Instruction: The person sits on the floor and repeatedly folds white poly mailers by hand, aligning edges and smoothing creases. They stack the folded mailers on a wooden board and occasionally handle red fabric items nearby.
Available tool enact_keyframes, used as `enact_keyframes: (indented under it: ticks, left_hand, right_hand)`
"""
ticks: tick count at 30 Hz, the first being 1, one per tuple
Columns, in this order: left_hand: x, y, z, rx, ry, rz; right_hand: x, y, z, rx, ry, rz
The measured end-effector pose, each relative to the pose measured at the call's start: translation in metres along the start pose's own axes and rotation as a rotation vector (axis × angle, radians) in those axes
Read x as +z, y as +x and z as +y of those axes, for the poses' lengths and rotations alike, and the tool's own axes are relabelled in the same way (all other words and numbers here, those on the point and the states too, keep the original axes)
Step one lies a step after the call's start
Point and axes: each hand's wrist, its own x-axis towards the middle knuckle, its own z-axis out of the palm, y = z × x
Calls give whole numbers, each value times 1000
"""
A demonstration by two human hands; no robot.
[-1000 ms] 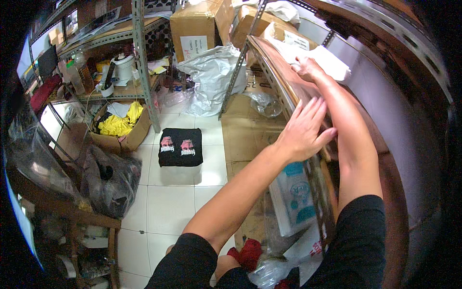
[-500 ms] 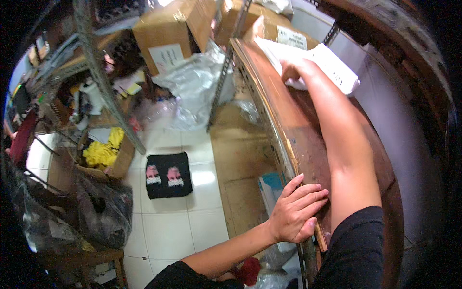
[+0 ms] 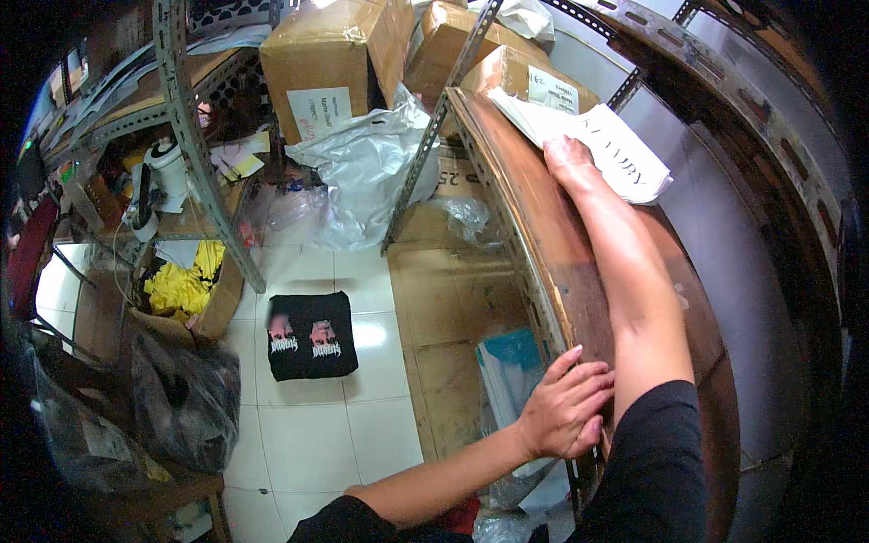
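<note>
My right arm reaches along a brown wooden shelf board (image 3: 534, 208) to a stack of white paper sheets (image 3: 625, 154) with dark lettering at its far end. My right hand (image 3: 568, 161) is closed at the stack's near edge, its fingertips partly hidden. Lower down, my left hand (image 3: 566, 407) rests on the shelf's near edge, fingers stretched out and holding nothing. Left of the shelf, a folded black cloth (image 3: 299, 357) with pink and white prints lies on the floor.
Cardboard boxes (image 3: 317, 54) and a grey plastic bag (image 3: 362, 172) stand at the back. Slotted metal posts (image 3: 186, 136) frame a cluttered rack on the left. Below it, a carton holds yellow material (image 3: 186, 281). Blue-and-white packets (image 3: 507, 371) sit beneath the shelf.
My right hand has turned and moved slightly at the paper stack; the raised edge of the sheets now lies lower. My left hand stays on the shelf edge. The view has shifted slightly.
</note>
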Motion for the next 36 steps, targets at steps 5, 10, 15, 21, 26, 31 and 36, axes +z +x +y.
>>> enact_keyframes:
  ticks: [5,10,15,21,26,31,36]
  left_hand:
    - [5,-1,2,16,67,31]
    - [-12,-2,9,54,193,20]
    - [-92,15,109,330,810,348]
    - [-184,-8,290,-187,1243,-232]
    - [-228,-110,366,-399,894,-290]
    - [-205,-184,385,-18,1168,-354]
    - [-184,-250,394,-207,1337,-584]
  right_hand:
    - [-72,-81,7,-203,-130,-40]
    - [-197,-187,-16,-482,-225,160]
    - [-266,-303,-14,-674,-172,442]
    - [-393,-453,-62,-852,-162,331]
    - [-437,-553,-109,-903,-1,62]
    - [-407,-585,-151,-963,-258,-256]
    - [-276,-631,-237,-1040,323,-427]
